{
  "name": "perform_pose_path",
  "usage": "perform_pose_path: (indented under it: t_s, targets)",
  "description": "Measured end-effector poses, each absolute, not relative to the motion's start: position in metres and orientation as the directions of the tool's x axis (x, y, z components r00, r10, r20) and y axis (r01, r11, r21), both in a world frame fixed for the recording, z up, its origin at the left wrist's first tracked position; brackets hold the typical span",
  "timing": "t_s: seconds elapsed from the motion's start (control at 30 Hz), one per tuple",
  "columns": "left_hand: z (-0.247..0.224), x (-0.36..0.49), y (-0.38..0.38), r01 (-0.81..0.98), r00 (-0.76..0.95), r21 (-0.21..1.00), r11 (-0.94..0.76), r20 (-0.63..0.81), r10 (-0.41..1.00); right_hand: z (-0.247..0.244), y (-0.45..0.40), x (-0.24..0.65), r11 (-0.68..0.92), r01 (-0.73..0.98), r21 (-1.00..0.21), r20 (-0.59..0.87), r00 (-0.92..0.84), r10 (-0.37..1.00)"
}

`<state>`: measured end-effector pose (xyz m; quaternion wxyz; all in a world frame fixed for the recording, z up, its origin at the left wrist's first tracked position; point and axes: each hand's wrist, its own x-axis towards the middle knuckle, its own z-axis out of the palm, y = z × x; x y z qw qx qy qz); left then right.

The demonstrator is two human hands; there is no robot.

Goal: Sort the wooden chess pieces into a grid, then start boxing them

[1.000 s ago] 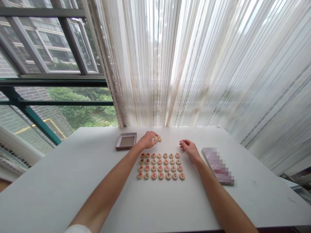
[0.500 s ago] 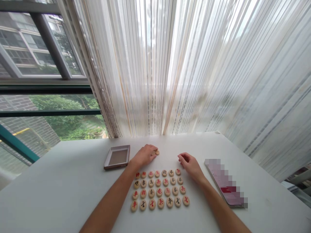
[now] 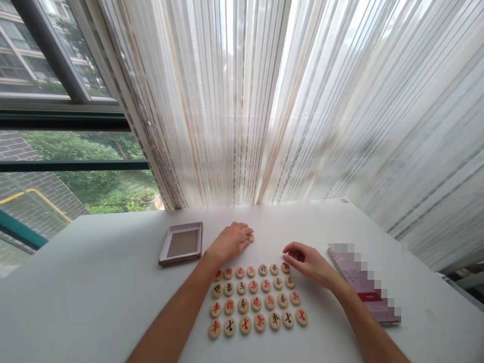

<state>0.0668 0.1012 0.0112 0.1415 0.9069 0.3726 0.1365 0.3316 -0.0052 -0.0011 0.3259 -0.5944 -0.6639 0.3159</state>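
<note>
Rows of round wooden Chinese chess pieces (image 3: 253,287), marked with red or black characters, lie face up on the white table. Beyond the back row, at its left part, my left hand (image 3: 232,241) has its fingers closed about a plain-looking Chinese chess piece (image 3: 251,238). The fingers hide part of that piece, and others may be under them. My right hand (image 3: 305,259) hovers at the right end of the back row, by a red-marked piece (image 3: 286,267). Its fingers are curved, with a gap between thumb and forefinger and nothing visible in it.
A shallow open box or lid (image 3: 181,243) with a pale rim lies at the back left. On the right is a flat pinkish object, partly pixelated (image 3: 363,287), perhaps a phone or tablet. Striped sheer curtains (image 3: 242,126) hang behind the table, with a window at left.
The view has shifted slightly. My right hand has come nearer the back row's right end, and its thumb and forefinger have parted. My left hand stays near the same place by the plain-looking piece.
</note>
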Motion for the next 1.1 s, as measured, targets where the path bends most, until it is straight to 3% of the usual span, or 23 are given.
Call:
perform_pose_path:
  t_s: [0.67, 1.1]
  targets:
    - [0.028, 0.047, 0.106, 0.723, 0.610, 0.364, -0.587, 0.064, 0.790, -0.006, -0.007, 0.324, 0.142, 0.669, -0.729, 0.135, -0.063, 0.989]
    - [0.027, 0.057, 0.096, 0.752, 0.613, 0.304, -0.585, 0.005, 0.790, -0.006, -0.008, 0.319, 0.198, 0.683, -0.703, 0.285, 0.015, 0.958]
